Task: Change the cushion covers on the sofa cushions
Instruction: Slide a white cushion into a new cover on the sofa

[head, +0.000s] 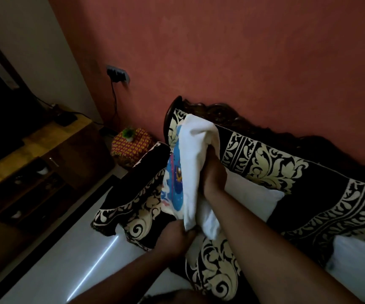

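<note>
The left hand (172, 238) grips the bottom edge of a white cloth cushion cover with a blue picture (190, 170), and the right hand (213, 172) pinches its side higher up. The cover stands up between both hands, over the sofa's black and cream leafy spread (287, 170). A bare white cushion (254, 194) lies just right of the right hand.

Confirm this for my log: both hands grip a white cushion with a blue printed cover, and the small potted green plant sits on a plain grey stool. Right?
Not quite. The head view shows the small potted green plant on a red-and-yellow patterned stool, not plain grey. The left hand and right hand do grip the white cushion with a blue printed cover.
</note>
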Tool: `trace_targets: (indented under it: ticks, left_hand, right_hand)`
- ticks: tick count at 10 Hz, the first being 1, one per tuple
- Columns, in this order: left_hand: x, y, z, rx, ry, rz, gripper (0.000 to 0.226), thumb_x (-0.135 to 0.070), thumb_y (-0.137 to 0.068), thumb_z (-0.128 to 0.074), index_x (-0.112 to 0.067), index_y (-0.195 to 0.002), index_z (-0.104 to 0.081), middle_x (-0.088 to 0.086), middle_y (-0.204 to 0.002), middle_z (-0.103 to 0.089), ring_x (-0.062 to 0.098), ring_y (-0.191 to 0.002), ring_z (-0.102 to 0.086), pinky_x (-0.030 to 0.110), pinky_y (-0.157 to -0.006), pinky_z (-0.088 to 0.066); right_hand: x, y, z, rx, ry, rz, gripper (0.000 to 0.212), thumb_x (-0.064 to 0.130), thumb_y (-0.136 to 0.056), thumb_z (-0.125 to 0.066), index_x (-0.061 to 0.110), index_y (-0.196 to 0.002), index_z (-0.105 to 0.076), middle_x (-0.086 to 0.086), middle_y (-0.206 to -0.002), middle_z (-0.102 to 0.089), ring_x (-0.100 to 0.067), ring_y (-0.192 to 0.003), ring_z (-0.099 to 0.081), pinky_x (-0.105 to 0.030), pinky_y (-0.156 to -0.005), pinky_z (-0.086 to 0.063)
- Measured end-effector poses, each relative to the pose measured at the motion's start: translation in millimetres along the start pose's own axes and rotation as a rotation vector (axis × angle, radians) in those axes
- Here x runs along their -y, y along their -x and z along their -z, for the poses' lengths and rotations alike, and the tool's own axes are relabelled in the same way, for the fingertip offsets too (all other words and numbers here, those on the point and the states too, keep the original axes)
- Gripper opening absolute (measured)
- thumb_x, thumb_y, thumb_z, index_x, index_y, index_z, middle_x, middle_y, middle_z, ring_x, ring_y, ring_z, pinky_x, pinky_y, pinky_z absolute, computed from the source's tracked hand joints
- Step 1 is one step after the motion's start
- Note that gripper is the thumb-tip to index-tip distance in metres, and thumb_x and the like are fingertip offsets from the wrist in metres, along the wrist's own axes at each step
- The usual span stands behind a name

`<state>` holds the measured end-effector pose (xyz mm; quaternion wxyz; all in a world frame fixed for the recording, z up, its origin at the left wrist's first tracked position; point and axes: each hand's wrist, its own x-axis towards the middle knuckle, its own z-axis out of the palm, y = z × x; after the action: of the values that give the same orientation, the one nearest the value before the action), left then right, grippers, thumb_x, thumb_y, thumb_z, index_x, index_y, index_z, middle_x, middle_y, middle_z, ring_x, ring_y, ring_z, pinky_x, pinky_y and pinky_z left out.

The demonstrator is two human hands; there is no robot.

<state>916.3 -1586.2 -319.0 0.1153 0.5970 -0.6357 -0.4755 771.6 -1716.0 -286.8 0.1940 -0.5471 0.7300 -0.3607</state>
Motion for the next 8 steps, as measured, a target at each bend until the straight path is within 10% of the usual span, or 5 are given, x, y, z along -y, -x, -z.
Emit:
trace_targets:
  ticks: [2,3,5,6,8]
  left_hand:
    - [-30.7,18.3,10.2,0.144,0.524,-0.026,0.026,-0.033,-0.095,-0.066,-0.01,-0.106,-0.074,0.006,-0.103,-0.077,0.02,-0.096,-0.073,0.034,-0.085,-0.058]
    - [-7.4,-6.6,34.2,-0.152,0.566,0.108,0.059,-0.071,-0.067,-0.074,-0.021,-0.098,-0.069,0.005,-0.089,-0.075,0.021,-0.082,-0.072,0.038,-0.075,-0.057]
    - [38.8,-59.2,82.3,-0.462,0.638,0.199,0.111,-0.056,-0.062,-0.088,-0.018,-0.148,-0.028,0.0,-0.13,-0.057,0.021,-0.112,-0.063,0.046,-0.088,-0.058]
    - [65.9,-71.1,85.0,-0.392,0.505,0.268,0.06,-0.046,-0.064,-0.08,-0.017,-0.114,-0.065,0.004,-0.101,-0.072,0.026,-0.096,-0.07,0.037,-0.07,-0.057]
    - [124.0,-76.2,75.0,-0.263,0.199,0.256,0.02,-0.032,-0.078,-0.058,-0.022,-0.093,-0.066,0.0,-0.088,-0.07,0.023,-0.089,-0.068,0.043,-0.079,-0.057]
  right_hand:
    - [-14.7,-11.7,-25.0,0.073,0.039,-0.054,0.043,0.029,-0.103,-0.035,0.009,-0.135,-0.056,-0.016,-0.125,-0.064,-0.034,-0.116,-0.061,-0.04,-0.099,-0.047]
    - [-20.8,-5.7,-51.4,0.13,0.194,0.032,0.058,0.053,-0.101,-0.027,0.02,-0.145,-0.045,-0.013,-0.134,-0.061,-0.032,-0.125,-0.056,-0.047,-0.108,-0.04]
    - [-47.6,34.3,-91.8,0.412,0.577,0.324,0.059,0.03,-0.1,-0.046,0.018,-0.155,-0.027,-0.011,-0.127,-0.06,-0.033,-0.103,-0.064,-0.047,-0.079,-0.056]
    - [-56.5,59.0,-110.9,0.479,0.625,0.396,0.066,0.029,-0.092,-0.059,0.018,-0.152,-0.033,-0.008,-0.117,-0.063,-0.03,-0.096,-0.066,-0.046,-0.072,-0.056]
    - [-91.2,79.6,-127.7,0.567,0.735,0.332,0.062,0.021,-0.087,-0.062,0.019,-0.146,-0.045,-0.004,-0.128,-0.063,-0.028,-0.105,-0.065,-0.044,-0.086,-0.049]
